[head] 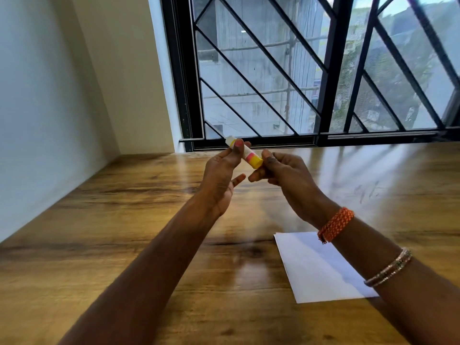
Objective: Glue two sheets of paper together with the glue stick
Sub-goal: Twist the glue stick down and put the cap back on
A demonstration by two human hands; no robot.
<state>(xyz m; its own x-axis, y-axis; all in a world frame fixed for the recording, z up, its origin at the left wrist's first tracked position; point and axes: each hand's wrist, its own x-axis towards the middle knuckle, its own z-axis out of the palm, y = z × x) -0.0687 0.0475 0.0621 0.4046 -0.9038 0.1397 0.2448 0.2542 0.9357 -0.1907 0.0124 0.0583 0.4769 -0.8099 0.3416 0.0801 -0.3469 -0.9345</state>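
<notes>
Landmark: glossy brown wood-grain table [124,220], which fills the lower view; its far edge meets a black-framed window with diagonal metal bars [298,70], its left edge runs along a plain white wall [37,95]. The surface is smooth and reflective, showing window glare toward the far right. On the table's near right portion lies the flat white rectangular paper [318,267], corners square, partly covered by the right forearm; whether it is one sheet or two stacked cannot be told. The left half of the table shows bare wood between the wall edge and the arms. Both forearms reach out above the table's middle, hands raised off the surface toward the far edge. Right wrist carries an orange braided thread band [336,227]; further back on the forearm sit thin metallic bangles [388,267]. The left hand [221,175] pinches the small cylindrical glue stick with white body, pink band and yellow end [245,152] between thumb and fingertips, its remaining fingers loosely spread. The right hand [283,175] grips the stick's yellow end with curled fingers. The stick is held tilted in the air, above the table and well apart from the paper.
</notes>
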